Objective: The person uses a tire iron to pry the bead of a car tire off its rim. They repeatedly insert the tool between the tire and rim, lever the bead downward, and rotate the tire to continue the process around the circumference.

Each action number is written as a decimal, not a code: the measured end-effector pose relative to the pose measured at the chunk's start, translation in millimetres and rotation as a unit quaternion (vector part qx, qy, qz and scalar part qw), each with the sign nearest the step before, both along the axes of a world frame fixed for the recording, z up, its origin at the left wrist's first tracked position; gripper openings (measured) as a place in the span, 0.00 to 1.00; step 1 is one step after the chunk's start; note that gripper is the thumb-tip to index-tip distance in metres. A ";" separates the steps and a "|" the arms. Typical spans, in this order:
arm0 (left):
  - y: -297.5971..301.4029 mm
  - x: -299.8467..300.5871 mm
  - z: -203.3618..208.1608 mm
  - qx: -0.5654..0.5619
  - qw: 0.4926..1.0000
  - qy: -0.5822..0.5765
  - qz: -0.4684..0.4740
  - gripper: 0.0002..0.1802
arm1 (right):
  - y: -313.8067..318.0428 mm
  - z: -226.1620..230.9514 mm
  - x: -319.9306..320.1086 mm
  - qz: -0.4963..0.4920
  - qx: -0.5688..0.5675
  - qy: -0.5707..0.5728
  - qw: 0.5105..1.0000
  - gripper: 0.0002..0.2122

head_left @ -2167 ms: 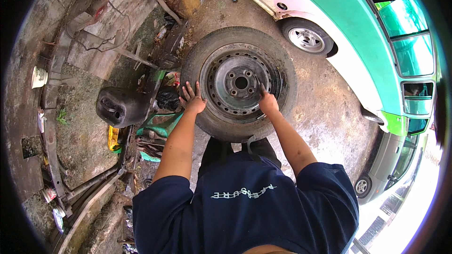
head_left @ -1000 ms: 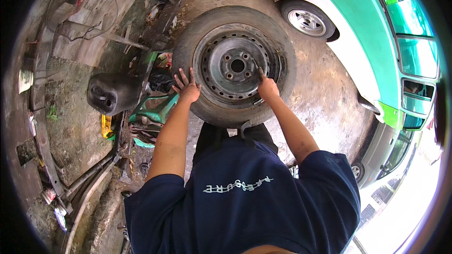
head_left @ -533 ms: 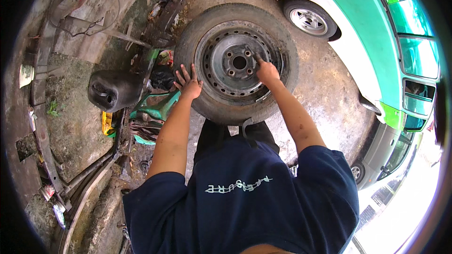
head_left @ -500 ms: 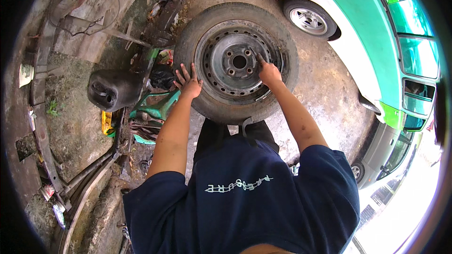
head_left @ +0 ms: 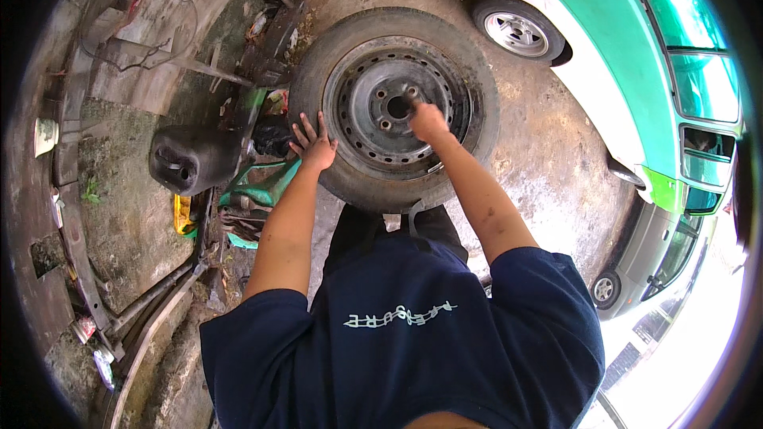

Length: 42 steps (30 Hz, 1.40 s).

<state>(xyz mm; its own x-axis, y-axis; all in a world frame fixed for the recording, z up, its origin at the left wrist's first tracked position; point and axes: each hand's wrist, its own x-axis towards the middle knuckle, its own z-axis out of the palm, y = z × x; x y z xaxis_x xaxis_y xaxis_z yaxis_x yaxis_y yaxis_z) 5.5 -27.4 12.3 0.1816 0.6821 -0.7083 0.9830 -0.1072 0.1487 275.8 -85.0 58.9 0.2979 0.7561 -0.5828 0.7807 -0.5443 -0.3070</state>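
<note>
A worn tyre on a dark steel rim is in front of my legs, its outer face turned up toward me. The rim has a round centre hole, bolt holes around it and a ring of slots. My left hand rests with fingers spread on the tyre's left sidewall. My right hand is over the right side of the hub, index finger stretched toward a bolt hole beside the centre hole. Its other fingers are curled in, and no held thing shows. A curved grey strip shows at the tyre's near edge.
A green and white van stands at the right, its wheel near the tyre. Behind it is a grey car. At the left lie a black plastic canister, a green container and metal scrap along a wall.
My right hand has moved from the rim's right part inward and slightly left, toward the centre hole. My left hand stays spread on the tyre. The view has shifted slightly.
</note>
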 end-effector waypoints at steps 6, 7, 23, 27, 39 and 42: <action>0.6 -0.4 -1.6 0.002 1.000 0.003 -0.004 0.46 | -53.3 11.9 24.4 -0.100 -0.002 -0.038 0.994 0.26; 0.7 -0.8 -2.0 0.003 1.000 0.001 -0.002 0.46 | -64.7 13.2 23.5 -0.098 -0.015 -0.035 0.994 0.27; 0.5 -2.1 -4.3 -0.007 1.000 -0.003 0.002 0.47 | -46.5 11.3 21.4 -0.103 0.039 -0.021 0.994 0.23; -0.1 -2.9 -4.0 0.000 1.000 -0.015 -0.001 0.47 | -97.0 22.1 10.3 -0.103 -0.056 -0.022 0.993 0.25; 0.3 -3.2 -5.4 -0.001 1.000 -0.016 -0.002 0.48 | -45.1 2.3 7.9 -0.107 -0.001 -0.047 0.993 0.32; 0.8 -3.6 -5.1 -0.002 1.000 -0.016 0.003 0.49 | -82.6 18.6 -4.2 -0.106 -0.052 -0.045 0.992 0.34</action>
